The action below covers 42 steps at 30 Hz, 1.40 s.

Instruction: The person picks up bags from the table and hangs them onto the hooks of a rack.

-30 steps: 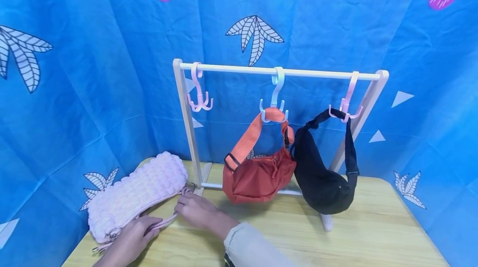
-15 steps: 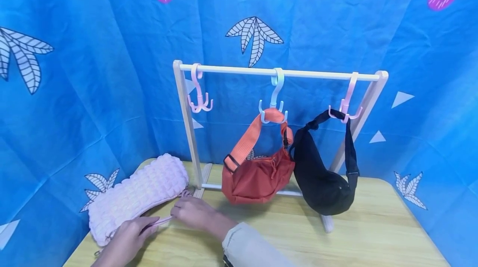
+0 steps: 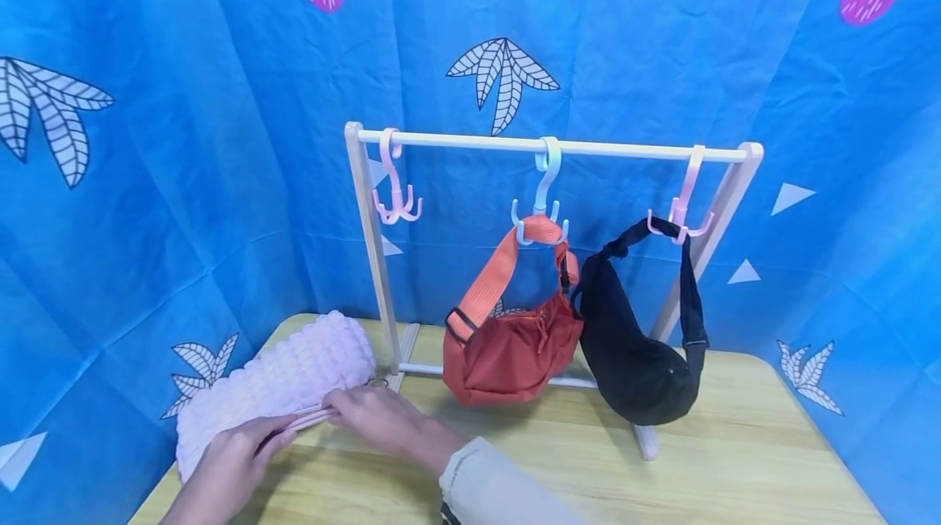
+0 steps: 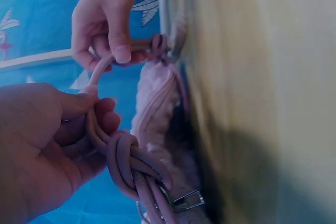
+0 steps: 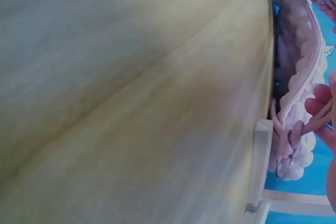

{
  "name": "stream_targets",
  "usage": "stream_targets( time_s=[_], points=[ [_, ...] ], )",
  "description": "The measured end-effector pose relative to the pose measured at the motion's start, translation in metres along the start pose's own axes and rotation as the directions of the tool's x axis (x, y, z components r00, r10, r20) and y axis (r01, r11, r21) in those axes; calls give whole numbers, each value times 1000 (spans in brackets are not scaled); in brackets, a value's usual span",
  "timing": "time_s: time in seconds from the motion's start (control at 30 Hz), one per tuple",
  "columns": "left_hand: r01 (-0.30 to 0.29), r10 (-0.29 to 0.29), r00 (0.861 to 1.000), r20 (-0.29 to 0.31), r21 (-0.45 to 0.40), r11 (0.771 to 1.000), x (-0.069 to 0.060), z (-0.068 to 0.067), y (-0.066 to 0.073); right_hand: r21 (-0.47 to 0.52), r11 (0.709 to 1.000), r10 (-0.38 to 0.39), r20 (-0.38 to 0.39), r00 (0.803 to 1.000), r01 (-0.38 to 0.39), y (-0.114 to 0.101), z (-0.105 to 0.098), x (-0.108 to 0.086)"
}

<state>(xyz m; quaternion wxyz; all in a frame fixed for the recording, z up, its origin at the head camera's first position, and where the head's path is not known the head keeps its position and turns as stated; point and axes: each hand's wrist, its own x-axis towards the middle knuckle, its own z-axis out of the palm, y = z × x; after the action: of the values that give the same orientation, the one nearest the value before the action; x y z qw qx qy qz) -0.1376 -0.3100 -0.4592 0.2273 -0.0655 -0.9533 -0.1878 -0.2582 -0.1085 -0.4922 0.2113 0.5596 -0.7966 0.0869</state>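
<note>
A puffy, pale lilac handbag [image 3: 287, 370] lies at the table's left end, with a knotted pink cord strap [image 4: 126, 166] along its near side. My left hand [image 3: 229, 460] pinches the strap between thumb and fingers. Farther along the same strap, my right hand [image 3: 378, 419] grips it with curled fingers. In the left wrist view the strap runs between both hands, and a metal buckle [image 4: 188, 201] shows near its knot. The right wrist view catches the bag's zipped edge [image 5: 310, 72] and a strap knot [image 5: 296, 135] beside my right fingers.
Behind stands a wooden rack [image 3: 470, 140]. A red bag [image 3: 507, 358] hangs from its blue hook [image 3: 547, 170], and a black bag [image 3: 639, 362] from the right pink hook [image 3: 687, 190]. Another pink hook [image 3: 395, 182] hangs bare at left. Blue curtain [image 3: 220, 100] surrounds the wooden table [image 3: 750, 460].
Both hands have shifted slightly left and up with the strap, coming closer to the bag. The strap between them is lifted, now covering part of the bag's near edge.
</note>
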Motion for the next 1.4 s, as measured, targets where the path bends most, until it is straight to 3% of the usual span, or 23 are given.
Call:
stream_targets(
  time_s=[0.13, 0.33, 0.53, 0.83, 0.97, 1.2, 1.33, 1.4],
  points=[
    [-32, 35, 996, -87, 35, 999, 0, -10, 1, 11, 1000, 1, -32, 999, -1, -3, -10, 2],
    [-53, 60, 986, -155, 45, 998, 1, -22, 4, 57, 998, 13, -149, 989, -5, -8, -23, 6],
    [-121, 133, 964, -232, 67, 990, 4, -34, 6, 141, 990, 32, -200, 979, -4, -14, -39, 9],
    [-202, 225, 926, -303, 104, 974, 10, -46, 14, 124, 992, 24, -228, 973, 5, -20, -65, 10],
    [-227, 245, 919, -307, 95, 969, 12, -50, 17, 69, 998, 16, -244, 970, 1, -20, -77, 10],
    [-233, 250, 934, -254, 94, 968, 15, -60, 28, 57, 998, 16, -289, 957, 1, -16, -96, 8],
    [-246, 263, 933, -245, 97, 964, 17, -66, 35, 40, 999, 5, -296, 955, 7, -14, -106, 7],
    [-261, 280, 926, -254, 106, 959, 18, -70, 39, 60, 998, 12, -296, 955, 6, -14, -111, 7]
  ],
)
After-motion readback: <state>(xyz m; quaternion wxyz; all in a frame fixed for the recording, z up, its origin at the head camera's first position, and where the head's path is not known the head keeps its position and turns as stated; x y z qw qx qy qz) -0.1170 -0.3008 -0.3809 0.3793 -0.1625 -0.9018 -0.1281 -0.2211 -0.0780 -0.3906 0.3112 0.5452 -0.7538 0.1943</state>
